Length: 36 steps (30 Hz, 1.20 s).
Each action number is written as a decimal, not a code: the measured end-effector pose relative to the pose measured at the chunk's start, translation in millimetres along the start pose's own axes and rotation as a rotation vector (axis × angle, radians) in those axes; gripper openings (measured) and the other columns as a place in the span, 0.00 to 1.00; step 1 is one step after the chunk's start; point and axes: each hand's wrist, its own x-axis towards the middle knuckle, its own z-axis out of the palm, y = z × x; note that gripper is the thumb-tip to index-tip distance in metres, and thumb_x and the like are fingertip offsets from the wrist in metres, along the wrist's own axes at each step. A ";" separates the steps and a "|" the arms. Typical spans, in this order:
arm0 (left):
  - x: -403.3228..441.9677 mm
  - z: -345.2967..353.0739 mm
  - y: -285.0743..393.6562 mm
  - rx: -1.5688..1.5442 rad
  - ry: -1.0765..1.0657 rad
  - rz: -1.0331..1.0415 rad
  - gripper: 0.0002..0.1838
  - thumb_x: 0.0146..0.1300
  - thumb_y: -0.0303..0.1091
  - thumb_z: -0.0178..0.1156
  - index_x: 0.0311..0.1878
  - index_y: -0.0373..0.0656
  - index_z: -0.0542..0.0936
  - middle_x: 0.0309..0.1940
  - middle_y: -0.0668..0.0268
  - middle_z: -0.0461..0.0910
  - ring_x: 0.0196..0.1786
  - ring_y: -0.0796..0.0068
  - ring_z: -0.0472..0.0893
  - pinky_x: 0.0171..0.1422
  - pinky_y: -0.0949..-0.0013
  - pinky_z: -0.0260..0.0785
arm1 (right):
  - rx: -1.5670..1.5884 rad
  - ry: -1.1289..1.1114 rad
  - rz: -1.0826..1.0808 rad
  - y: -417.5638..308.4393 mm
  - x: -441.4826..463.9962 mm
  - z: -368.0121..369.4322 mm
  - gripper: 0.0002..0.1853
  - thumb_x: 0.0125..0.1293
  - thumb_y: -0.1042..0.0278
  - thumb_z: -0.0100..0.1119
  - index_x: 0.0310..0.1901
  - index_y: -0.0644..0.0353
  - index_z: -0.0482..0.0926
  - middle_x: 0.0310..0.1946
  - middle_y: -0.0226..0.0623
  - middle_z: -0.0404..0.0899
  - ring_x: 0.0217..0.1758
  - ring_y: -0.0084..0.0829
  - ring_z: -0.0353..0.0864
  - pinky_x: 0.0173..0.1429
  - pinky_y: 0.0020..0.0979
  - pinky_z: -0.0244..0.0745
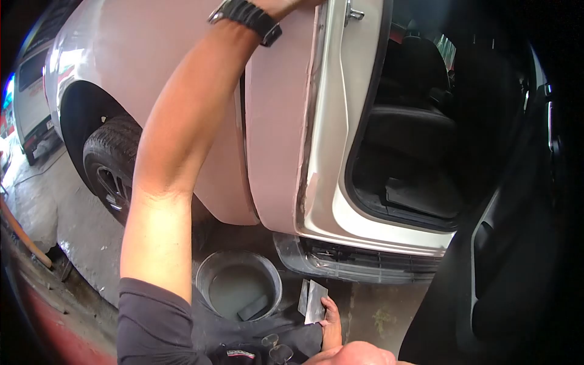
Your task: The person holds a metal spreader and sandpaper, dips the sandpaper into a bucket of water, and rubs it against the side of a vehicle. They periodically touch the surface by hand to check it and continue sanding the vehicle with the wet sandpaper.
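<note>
My left arm stretches up across the car's side panel (274,140), which is coated in dull pinkish primer. A black watch is on the wrist. Only the back part of my left hand (295,3) shows at the top edge, near the door-opening edge; its fingers are out of frame. Low in the view, my right hand (331,311) grips thin, flat grey pieces that look like folded sandpaper (316,302). Left of that hand stands a bucket (202,274) of cloudy grey water, with a dark rectangular block (253,308) in it.
A side step (365,271) juts out under the white door sill (377,234). The open door (505,243) takes up the right side. A rear wheel (112,161) is at left, and another vehicle (33,100) stands behind. A hose-like orange length (27,234) lies far left.
</note>
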 end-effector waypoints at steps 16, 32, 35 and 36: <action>-54.8 -17.4 7.2 -0.092 -0.220 0.135 0.58 0.66 0.76 0.32 0.77 0.30 0.34 0.79 0.45 0.28 0.81 0.53 0.24 0.82 0.43 0.17 | 0.026 0.057 0.051 -12.3 -11.4 19.7 0.23 0.59 0.71 0.61 0.57 0.66 0.76 0.48 0.41 0.84 0.48 0.37 0.86 0.56 0.39 0.81; -73.8 -32.9 -2.2 -0.104 -0.247 0.178 0.60 0.63 0.79 0.31 0.77 0.31 0.34 0.80 0.48 0.28 0.82 0.55 0.26 0.84 0.49 0.21 | 0.017 0.016 0.045 -7.0 1.1 11.6 0.22 0.60 0.70 0.60 0.57 0.66 0.77 0.48 0.40 0.84 0.47 0.36 0.86 0.55 0.39 0.81; -114.6 -17.6 -5.0 -0.257 -0.066 0.260 0.59 0.63 0.75 0.47 0.79 0.36 0.41 0.80 0.50 0.40 0.82 0.49 0.39 0.79 0.36 0.27 | 0.026 -0.004 0.060 -7.8 -4.5 16.1 0.22 0.60 0.70 0.60 0.57 0.66 0.77 0.48 0.40 0.84 0.48 0.36 0.86 0.56 0.39 0.81; -128.6 -20.1 -1.9 -0.244 -0.083 0.246 0.59 0.62 0.75 0.48 0.79 0.35 0.42 0.80 0.49 0.40 0.82 0.48 0.40 0.79 0.35 0.29 | 0.034 -0.008 0.065 -7.1 -2.5 13.5 0.22 0.61 0.70 0.59 0.57 0.66 0.77 0.48 0.41 0.84 0.48 0.36 0.86 0.56 0.39 0.81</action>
